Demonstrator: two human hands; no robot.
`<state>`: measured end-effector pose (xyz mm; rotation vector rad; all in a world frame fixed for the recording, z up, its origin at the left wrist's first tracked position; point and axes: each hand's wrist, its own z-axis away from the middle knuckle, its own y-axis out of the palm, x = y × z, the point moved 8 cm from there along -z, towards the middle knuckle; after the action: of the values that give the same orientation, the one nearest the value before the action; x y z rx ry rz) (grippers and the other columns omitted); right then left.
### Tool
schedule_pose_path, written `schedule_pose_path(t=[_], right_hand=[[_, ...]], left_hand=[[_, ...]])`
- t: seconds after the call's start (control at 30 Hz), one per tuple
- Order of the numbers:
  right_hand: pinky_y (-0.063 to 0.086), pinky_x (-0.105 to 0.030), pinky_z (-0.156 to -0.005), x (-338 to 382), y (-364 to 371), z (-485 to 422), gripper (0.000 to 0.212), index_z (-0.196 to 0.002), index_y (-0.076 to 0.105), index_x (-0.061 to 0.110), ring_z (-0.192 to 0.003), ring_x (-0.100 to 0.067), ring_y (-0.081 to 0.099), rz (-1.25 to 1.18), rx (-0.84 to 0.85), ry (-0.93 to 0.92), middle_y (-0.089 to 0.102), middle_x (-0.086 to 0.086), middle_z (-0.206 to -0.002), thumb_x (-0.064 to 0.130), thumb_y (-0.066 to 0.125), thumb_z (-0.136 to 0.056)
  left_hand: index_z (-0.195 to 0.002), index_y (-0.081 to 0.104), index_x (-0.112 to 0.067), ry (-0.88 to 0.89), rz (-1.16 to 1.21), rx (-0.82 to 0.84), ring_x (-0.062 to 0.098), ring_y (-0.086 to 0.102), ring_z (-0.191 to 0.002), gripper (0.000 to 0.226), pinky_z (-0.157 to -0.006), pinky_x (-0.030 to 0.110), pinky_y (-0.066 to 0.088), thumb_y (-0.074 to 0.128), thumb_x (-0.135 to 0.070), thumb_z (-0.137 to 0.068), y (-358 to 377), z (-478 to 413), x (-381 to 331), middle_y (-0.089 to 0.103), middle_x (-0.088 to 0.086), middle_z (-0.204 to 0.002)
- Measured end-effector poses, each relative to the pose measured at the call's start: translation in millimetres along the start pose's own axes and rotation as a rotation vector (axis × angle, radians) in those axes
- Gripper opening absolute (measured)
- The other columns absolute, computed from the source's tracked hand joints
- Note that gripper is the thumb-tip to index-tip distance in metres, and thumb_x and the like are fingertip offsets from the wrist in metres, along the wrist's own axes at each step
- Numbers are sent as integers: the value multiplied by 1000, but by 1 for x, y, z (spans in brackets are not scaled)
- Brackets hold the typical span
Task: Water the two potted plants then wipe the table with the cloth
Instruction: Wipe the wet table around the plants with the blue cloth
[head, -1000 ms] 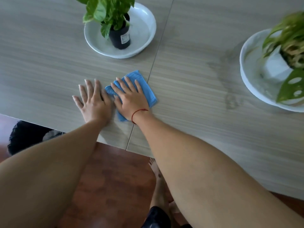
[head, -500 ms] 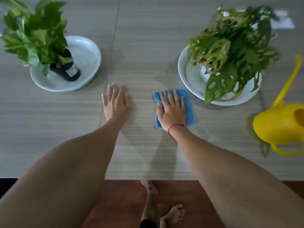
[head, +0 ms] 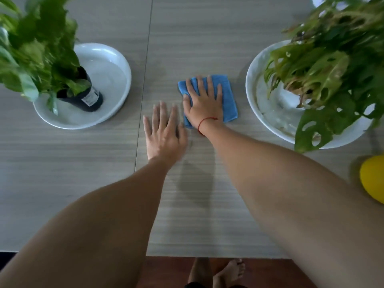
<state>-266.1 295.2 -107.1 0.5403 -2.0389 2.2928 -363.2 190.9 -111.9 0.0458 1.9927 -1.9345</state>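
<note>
Fingers of my right hand [head: 204, 102] are spread flat, pressing the blue cloth [head: 226, 96] onto the worktop [head: 187, 204]; left hand [head: 164, 129] lies flat and empty just beside it. Since half a second ago the cloth has slid left, away from the right dish [head: 252, 96], toward the left hand, so I judge wiping is mid-stroke between both plants. Left potted plant [head: 83, 94] sits in its white dish [head: 116, 65]. Right pot is hidden by leaves; yellow watering can [head: 373, 177] is cut off; foliage is blurred.
</note>
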Motion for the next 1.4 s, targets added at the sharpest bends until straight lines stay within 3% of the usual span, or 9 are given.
schedule_pose_path(t=[0.13, 0.3, 0.4, 0.67, 0.83, 0.93, 1.0, 1.2, 1.4], right_hand=[[-4, -46, -120, 14, 6, 22, 50, -150, 20, 27, -149, -23, 2, -21, -11, -93, 13, 2, -160, 37, 29, -101], [-5, -46, -120, 12, 6, 35, 50, -150, 15, 29, -149, -20, -1, 19, 22, -64, 7, 6, -161, 40, 21, -102], [-5, -48, -119, 14, 3, 32, 50, -150, 17, 30, -149, -21, -1, 17, 5, -43, 8, 6, -161, 41, 21, -101], [-4, -53, -119, 61, 17, -1, 51, -150, 15, 31, -149, -26, -3, 49, 16, -51, 5, 1, -161, 43, 18, -101], [-2, -51, -120, 115, 33, 60, 50, -149, 21, 29, -149, -25, 3, 0, 51, -280, 13, 0, -160, 41, 28, -101], [0, -44, -121, 100, 31, 87, 48, -148, 28, 27, -148, -21, 11, -16, 59, -386, 24, 4, -157, 38, 31, -101], [0, -42, -120, 76, 21, 77, 47, -147, 30, 28, -148, -19, 12, -22, 30, -332, 26, 5, -156, 37, 31, -101], [-5, -52, -119, 65, 19, 17, 51, -150, 13, 31, -149, -25, -2, 57, 11, 9, 6, 3, -161, 42, 18, -101], [-3, -52, -119, 114, 33, 25, 50, -150, 16, 33, -149, -25, -2, 47, 77, -221, 8, 1, -161, 44, 23, -101]], left_hand=[[-153, 23, -21, 4, 126, -27, 19, 4, -150, 59, -121, 45, -2, 30, -30, -96, -8, 0, 0, 13, 7, -162], [-150, 31, -12, 39, 155, -109, 22, 21, -147, 54, -120, 41, 16, 35, -21, -98, -34, 5, 36, 24, 12, -158], [-149, 35, -10, -120, 104, -147, 19, 21, -147, 51, -121, 40, 12, 32, -23, -100, -47, 9, 90, 28, 8, -157], [-146, 41, -11, -74, 122, -226, 15, 24, -146, 53, -121, 38, 12, 34, -20, -94, -45, 9, 105, 34, 3, -155], [-146, 42, -11, -80, 155, -216, 15, 24, -146, 56, -121, 36, 11, 33, -17, -91, -46, 11, 108, 35, 5, -154], [-147, 39, -12, -84, 161, -193, 14, 21, -147, 54, -121, 35, 9, 34, -13, -94, -47, 13, 108, 32, 3, -156], [-146, 40, -11, -79, 163, -209, 15, 22, -146, 57, -121, 35, 9, 33, -13, -90, -49, 14, 105, 33, 4, -155], [-146, 41, -12, -86, 165, -220, 14, 23, -146, 59, -121, 36, 9, 31, -16, -88, -47, 11, 105, 34, 3, -155], [-146, 40, -10, -90, 213, -190, 15, 23, -146, 59, -120, 33, 7, 28, -19, -90, -45, 11, 112, 34, 5, -155]])
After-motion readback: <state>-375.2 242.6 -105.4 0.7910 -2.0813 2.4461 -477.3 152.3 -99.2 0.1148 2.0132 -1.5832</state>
